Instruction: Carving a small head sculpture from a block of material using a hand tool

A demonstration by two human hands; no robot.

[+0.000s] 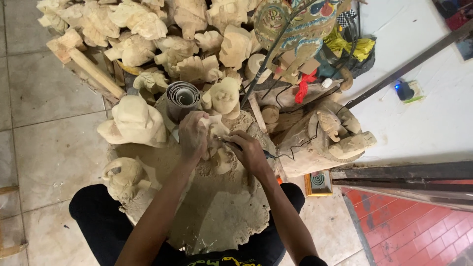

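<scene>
On the dusty round wooden work block (221, 212) between your knees, your left hand (193, 134) wraps its curled fingers over the top of a small pale unpainted wooden carving (217, 129), pinning it in place. Your right hand (250, 151) pinches a thin dark carving tool (231, 144), its tip against the carving's side. Just beyond your left hand stands a grey roll of sandpaper (182, 97), with a pile of pale carved wooden figures (148, 29) behind it.
</scene>
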